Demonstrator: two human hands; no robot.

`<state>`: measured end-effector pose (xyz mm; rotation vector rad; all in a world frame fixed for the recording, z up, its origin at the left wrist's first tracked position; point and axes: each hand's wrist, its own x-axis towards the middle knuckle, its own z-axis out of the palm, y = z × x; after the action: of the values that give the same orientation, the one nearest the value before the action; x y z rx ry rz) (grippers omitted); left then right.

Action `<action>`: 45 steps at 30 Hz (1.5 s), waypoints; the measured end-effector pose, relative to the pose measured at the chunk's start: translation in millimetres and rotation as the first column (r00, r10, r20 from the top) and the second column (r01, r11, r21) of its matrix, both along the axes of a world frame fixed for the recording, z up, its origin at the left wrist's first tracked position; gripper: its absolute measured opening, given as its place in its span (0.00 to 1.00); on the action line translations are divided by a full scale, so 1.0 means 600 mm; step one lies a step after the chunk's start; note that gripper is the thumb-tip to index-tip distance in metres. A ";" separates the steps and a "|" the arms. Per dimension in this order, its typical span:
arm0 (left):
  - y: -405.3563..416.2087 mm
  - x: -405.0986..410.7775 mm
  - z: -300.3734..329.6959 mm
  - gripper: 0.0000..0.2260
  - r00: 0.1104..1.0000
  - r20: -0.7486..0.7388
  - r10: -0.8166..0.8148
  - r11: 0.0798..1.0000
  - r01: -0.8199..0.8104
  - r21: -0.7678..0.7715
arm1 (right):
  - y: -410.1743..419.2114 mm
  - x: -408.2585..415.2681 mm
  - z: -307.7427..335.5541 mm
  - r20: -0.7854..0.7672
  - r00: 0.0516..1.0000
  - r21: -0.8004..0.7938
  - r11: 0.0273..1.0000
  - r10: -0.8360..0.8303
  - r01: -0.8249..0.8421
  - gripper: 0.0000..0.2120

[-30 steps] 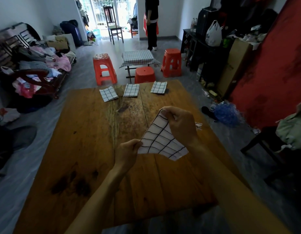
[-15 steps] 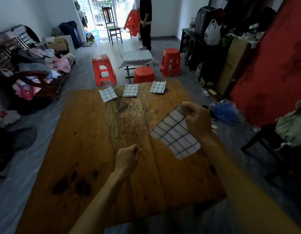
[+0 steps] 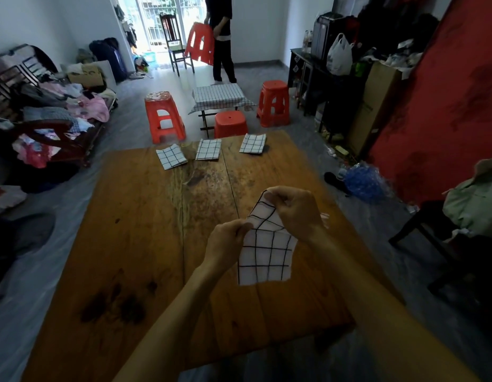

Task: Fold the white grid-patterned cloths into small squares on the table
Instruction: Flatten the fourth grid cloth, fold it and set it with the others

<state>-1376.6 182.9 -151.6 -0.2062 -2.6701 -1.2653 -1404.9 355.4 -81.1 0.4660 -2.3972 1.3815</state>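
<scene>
A white grid-patterned cloth [image 3: 267, 252] hangs in the air above the right half of the wooden table [image 3: 145, 244]. My left hand [image 3: 228, 242] pinches its upper left edge, and my right hand [image 3: 296, 210] grips its top corner a little higher. Three folded grid cloths lie in a row at the table's far edge: one at the left [image 3: 171, 156], one in the middle [image 3: 208, 149], one at the right [image 3: 253, 143].
Red plastic stools [image 3: 164, 117] and a small table under a checked cover [image 3: 218, 96] stand beyond the far edge. A person [image 3: 221, 37] holds a red stool at the back. A cluttered sofa is at the left; a chair with clothes [image 3: 476, 205] at the right.
My left hand, free and closed half a second ago, has come up and taken the cloth's edge again. My right hand swung out right with the cloth, then came back toward the middle.
</scene>
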 end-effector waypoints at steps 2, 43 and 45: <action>-0.009 0.003 -0.006 0.11 0.999 0.041 -0.004 1.000 0.004 0.007 | 0.008 -0.004 0.001 -0.001 1.000 -0.020 0.999 -0.030 0.030 0.07; 0.032 -0.010 0.077 0.12 1.000 0.012 -0.026 0.962 0.022 0.272 | 0.010 0.023 -0.013 0.146 0.987 0.113 0.990 0.069 -0.086 0.13; 0.031 -0.007 0.081 0.11 0.998 0.015 -0.055 0.950 0.048 0.310 | 0.009 0.022 -0.014 0.118 0.990 0.158 0.983 0.079 -0.098 0.12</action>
<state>-1381.0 201.2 -102.9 -0.2184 -2.4529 -1.6880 -1391.9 360.7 -89.5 0.5576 -2.6231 1.2836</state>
